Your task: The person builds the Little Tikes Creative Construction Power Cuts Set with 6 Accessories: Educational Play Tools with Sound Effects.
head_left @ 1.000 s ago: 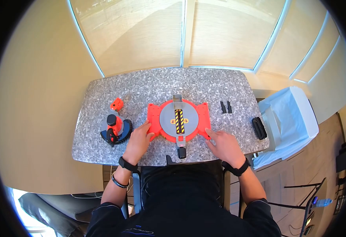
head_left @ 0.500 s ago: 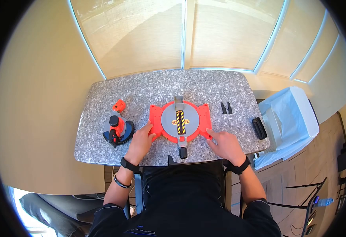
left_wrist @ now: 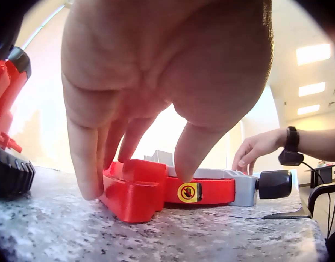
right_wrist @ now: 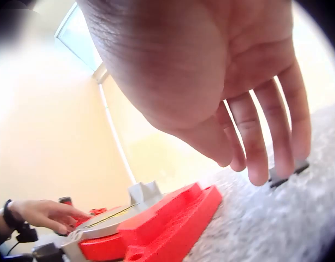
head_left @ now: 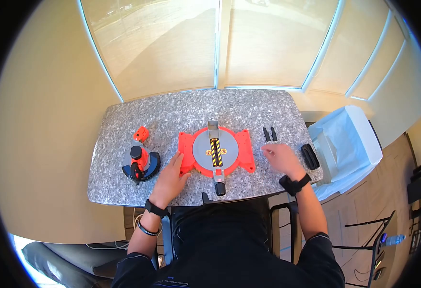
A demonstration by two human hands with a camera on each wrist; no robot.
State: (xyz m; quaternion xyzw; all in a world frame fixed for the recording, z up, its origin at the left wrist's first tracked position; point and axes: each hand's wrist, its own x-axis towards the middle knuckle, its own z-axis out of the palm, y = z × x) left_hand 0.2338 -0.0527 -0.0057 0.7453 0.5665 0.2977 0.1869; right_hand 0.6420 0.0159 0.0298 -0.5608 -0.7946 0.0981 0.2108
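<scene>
A red toy saw base with a round grey turntable and a striped slot lies mid-table. My left hand rests on its left wing; in the left wrist view the fingers of the left hand straddle the red edge. Off the base, to its right, my right hand is raised above the table, holding nothing. Two small black clips lie just beyond it. The right wrist view shows the right hand with fingers extended downward near a dark clip.
A toy saw head with a blue guard stands at the left, a small red part behind it. A black ribbed piece lies near the right edge. Beyond that edge is a bin with a light blue liner.
My right hand has let go of the base's right wing and moved right, toward the black clips. The left hand stays at the left wing. The head view has shifted slightly.
</scene>
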